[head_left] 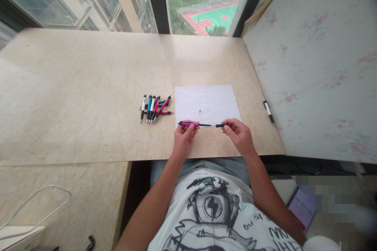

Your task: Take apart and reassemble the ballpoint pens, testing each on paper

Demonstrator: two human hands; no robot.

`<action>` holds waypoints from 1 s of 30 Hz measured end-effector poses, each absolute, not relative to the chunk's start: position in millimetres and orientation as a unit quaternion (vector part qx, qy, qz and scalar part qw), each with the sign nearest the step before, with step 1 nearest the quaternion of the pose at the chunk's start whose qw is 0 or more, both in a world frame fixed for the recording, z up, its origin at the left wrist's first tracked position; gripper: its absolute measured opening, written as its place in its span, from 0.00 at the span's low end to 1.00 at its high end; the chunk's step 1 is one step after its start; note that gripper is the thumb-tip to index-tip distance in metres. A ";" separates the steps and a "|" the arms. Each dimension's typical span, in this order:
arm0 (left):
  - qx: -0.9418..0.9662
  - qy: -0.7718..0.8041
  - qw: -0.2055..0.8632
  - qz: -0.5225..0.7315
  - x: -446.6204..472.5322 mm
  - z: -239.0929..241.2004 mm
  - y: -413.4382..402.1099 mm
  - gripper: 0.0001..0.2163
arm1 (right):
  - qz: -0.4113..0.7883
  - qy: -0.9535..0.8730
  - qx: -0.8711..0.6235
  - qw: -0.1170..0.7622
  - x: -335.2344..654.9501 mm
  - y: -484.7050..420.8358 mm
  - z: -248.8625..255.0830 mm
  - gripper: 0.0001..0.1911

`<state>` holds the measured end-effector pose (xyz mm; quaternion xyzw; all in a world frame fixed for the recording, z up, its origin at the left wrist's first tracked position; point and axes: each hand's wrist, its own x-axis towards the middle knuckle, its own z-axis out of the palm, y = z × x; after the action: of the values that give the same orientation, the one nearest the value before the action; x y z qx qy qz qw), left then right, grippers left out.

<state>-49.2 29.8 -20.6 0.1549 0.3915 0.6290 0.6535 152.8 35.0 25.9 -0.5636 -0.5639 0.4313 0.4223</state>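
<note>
My left hand (pixel 185 138) pinches the magenta barrel of a pen (pixel 191 124), which lies level over the near edge of a written-on sheet of paper (pixel 206 96). A dark refill with a pale tip sticks out of the barrel toward the right. Between the fingers of my right hand (pixel 239 135) is a short black pen grip (pixel 220 126), in line with the refill tip and close to it; whether they touch I cannot tell. On the paper lies a tiny dark piece (pixel 200 111), too small to name.
Left of the paper lies a pile of several pens (pixel 152 108) in white, blue, pink and green. One white and black pen (pixel 268 111) rests by the flowered wall (pixel 312 66). A white cable (pixel 53 186) runs over the lower left surface. Windows line the far edge.
</note>
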 end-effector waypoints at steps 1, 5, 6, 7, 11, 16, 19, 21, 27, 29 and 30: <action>0.157 0.392 0.654 0.627 -49.2 -21.0 29.8 0.14 | 0.433 -0.571 -0.560 0.416 152.2 35.0 26.0 0.10; 0.159 0.387 0.659 0.625 -49.0 -19.5 29.6 0.14 | 0.433 -0.599 -0.548 0.392 146.2 35.9 25.4 0.11; 0.160 0.386 0.659 0.625 -48.9 -18.8 29.5 0.13 | 0.430 -0.604 -0.547 0.388 143.9 36.5 24.9 0.11; 0.162 0.386 0.660 0.624 -48.7 -18.0 29.4 0.13 | 0.426 -0.609 -0.547 0.385 141.4 37.3 24.2 0.11; 0.172 0.390 0.660 0.619 -48.3 -16.5 28.7 0.12 | 0.417 -0.624 -0.540 0.381 129.2 40.9 21.0 0.11; 0.172 0.379 0.670 0.615 -48.8 -15.3 27.3 0.13 | 0.414 -0.638 -0.522 0.386 115.2 42.4 23.0 0.10; 0.164 0.380 0.669 0.618 -49.2 -15.0 27.0 0.14 | 0.418 -0.665 -0.495 0.372 116.7 44.8 26.6 0.12; 0.161 0.383 0.664 0.622 -49.2 -15.4 27.3 0.14 | 0.424 -0.689 -0.469 0.354 122.3 50.2 26.5 0.19; 0.157 0.385 0.666 0.619 -48.7 -16.1 28.8 0.14 | 0.313 -0.707 -0.542 0.329 131.4 85.4 7.7 0.19; 0.159 0.384 0.668 0.618 -48.9 -16.2 28.9 0.14 | 0.283 -0.734 -0.541 0.297 125.3 98.3 1.1 0.18; 0.160 0.383 0.668 0.617 -49.0 -16.2 28.9 0.13 | 0.270 -0.747 -0.538 0.281 120.8 104.0 -1.4 0.18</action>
<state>-49.0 28.9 -16.2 0.1603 0.3831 0.6173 0.6681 120.8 104.0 -1.4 -0.5384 -0.7470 0.2703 0.2810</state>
